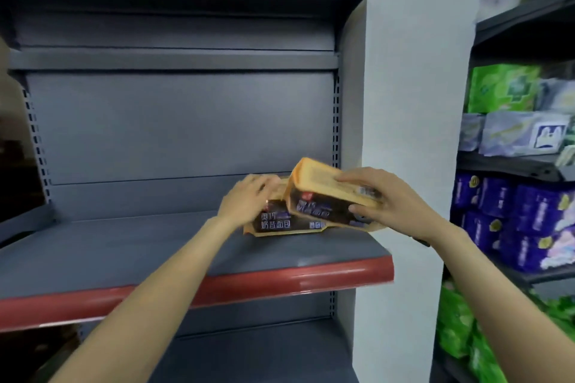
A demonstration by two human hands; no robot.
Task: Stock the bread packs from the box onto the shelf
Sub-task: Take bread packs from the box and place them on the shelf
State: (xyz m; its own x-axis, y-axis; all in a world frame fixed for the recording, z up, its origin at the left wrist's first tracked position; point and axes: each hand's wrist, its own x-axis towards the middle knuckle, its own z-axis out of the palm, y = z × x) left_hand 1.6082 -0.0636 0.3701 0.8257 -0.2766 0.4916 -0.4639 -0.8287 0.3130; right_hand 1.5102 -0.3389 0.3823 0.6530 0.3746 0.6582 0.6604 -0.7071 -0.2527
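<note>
Placing step: right hand (392,202) pinches a tilted bread pack (329,199), left hand (245,199) presses flat on the shelved pack (280,222). Next: lower it onto the shelf (155,246) alongside.

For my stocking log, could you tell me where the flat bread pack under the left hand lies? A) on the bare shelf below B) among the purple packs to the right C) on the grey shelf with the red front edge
C: the flat orange-and-dark bread pack lies on the grey shelf with the red front edge, near its right end.
</note>
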